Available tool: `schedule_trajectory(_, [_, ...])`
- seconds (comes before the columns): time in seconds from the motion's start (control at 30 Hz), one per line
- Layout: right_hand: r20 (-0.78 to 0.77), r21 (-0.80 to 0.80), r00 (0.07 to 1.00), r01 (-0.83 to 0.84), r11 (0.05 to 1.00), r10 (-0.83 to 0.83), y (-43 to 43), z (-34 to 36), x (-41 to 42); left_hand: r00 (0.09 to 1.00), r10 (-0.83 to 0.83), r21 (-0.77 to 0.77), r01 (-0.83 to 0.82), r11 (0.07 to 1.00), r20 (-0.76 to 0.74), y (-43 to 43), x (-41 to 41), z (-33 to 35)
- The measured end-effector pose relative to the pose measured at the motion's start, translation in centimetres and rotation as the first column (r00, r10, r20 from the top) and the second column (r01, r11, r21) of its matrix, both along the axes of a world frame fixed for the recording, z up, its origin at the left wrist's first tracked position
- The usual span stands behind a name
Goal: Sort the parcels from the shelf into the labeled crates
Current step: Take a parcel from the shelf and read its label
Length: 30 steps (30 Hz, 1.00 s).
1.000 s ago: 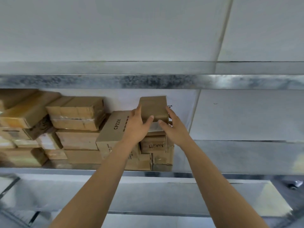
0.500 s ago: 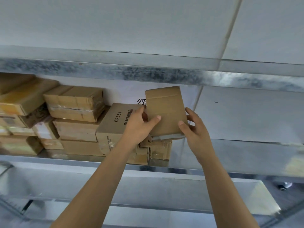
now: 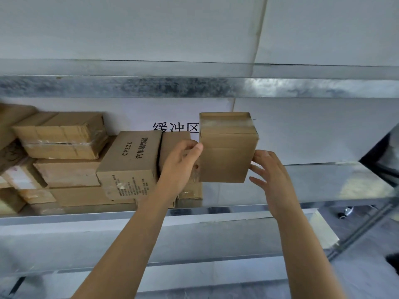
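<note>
A small brown cardboard parcel [image 3: 226, 156], taped across its top, is held up in front of the shelf's back wall, clear of the stack. My left hand [image 3: 181, 167] grips its left side, thumb on the front face and fingers behind. At the parcel's right edge my right hand [image 3: 269, 171] presses against it with fingers spread and straight. Several other parcels are piled on the left half of the metal shelf [image 3: 237, 209], among them a box printed CPZZK [image 3: 129, 162] just left of my left hand. No crates are in view.
The shelf board to the right of the stack [image 3: 323, 182] is bare metal. An upper shelf beam [image 3: 194, 87] runs overhead. A printed sign [image 3: 174, 127] is on the back wall behind the parcels. A lower shelf level [image 3: 194, 240] lies beneath my arms.
The parcel has come off the stack and moved right and toward me, turning more upright. My right hand has slipped from holding its lower edge to pressing its right side.
</note>
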State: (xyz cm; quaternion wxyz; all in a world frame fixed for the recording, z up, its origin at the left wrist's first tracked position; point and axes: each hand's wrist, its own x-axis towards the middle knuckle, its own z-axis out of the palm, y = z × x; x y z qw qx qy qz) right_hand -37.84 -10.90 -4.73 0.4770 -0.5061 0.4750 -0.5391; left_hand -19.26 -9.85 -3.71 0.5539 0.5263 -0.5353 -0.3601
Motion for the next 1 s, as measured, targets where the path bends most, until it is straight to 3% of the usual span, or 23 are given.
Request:
schedule_trajectory(0.23, [0.066, 0.032, 0.998, 0.004, 0.999, -0.006, 0.9, 0.3, -1.3, 0.98, -0.081, -0.052, 0.073, 0.996, -0.181, 0.8, -1.3, 0.8])
schedule_trajectory(0.4, [0.048, -0.021, 0.998, -0.047, 0.999, 0.048, 1.9, 0.4, -2.0, 0.981, -0.167, 0.025, 0.17, 0.985, -0.102, 1.3, -2.5, 0.3])
schedule_trajectory(0.6, [0.044, 0.01, 0.997, -0.067, 0.998, 0.067, 2.3, -0.5, -3.0, 0.969, -0.202, 0.022, 0.207, 0.978, -0.14, 1.8, -2.2, -0.2])
schedule_trajectory(0.8, [0.017, 0.044, 0.997, -0.069, 0.997, 0.069, 3.1, -1.2, -2.5, 0.973, -0.164, 0.011, 0.168, 0.986, -0.165, 2.3, -2.6, -0.9])
schedule_trajectory(1.0, [0.033, -0.021, 0.998, -0.049, 0.999, 0.05, 3.2, -1.3, -3.0, 0.987, -0.105, 0.094, 0.116, 0.989, -0.12, 2.6, -3.0, -1.6])
